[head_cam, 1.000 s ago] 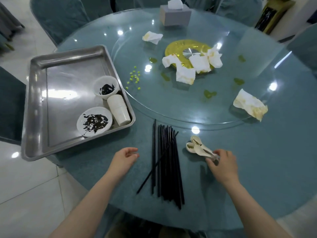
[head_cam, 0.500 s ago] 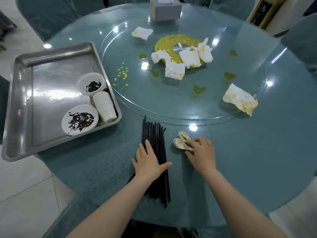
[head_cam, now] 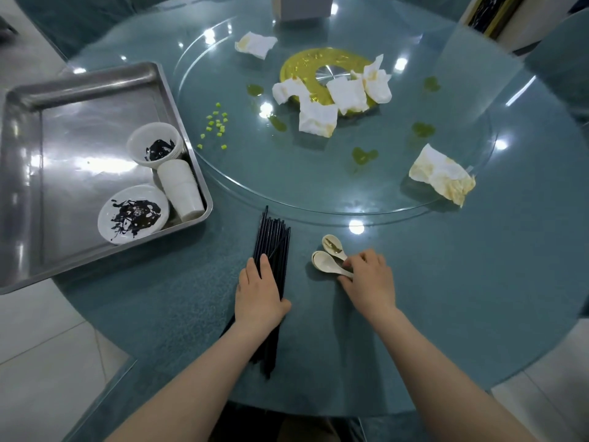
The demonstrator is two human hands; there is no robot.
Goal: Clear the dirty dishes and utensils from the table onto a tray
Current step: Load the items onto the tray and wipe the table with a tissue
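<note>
A bundle of several black chopsticks (head_cam: pixel 273 240) lies on the blue table near the front edge. My left hand (head_cam: pixel 258 298) lies flat on top of the bundle, fingers straight. Right of it lie two white ceramic spoons (head_cam: pixel 328 255), bowls pointing left and away. My right hand (head_cam: pixel 369 282) pinches their handles, fingers curled over them. The steel tray (head_cam: pixel 76 129) sits at the left and overhangs the table edge. It holds a dirty white plate (head_cam: pixel 132 213), a dirty bowl (head_cam: pixel 155 148) and stacked white cups (head_cam: pixel 181 189) on their side.
A glass turntable (head_cam: pixel 414 199) fills the table's middle, with crumpled stained napkins (head_cam: pixel 441 173), green bits (head_cam: pixel 215 124), green spills and a yellow disc (head_cam: pixel 306 68) on it. A tissue box (head_cam: pixel 299 8) stands at the back. Covered chairs ring the table.
My left hand went from the bare table onto the chopsticks and gathered them into a tighter bundle. My right hand stayed on the spoon handles. The camera moved closer.
</note>
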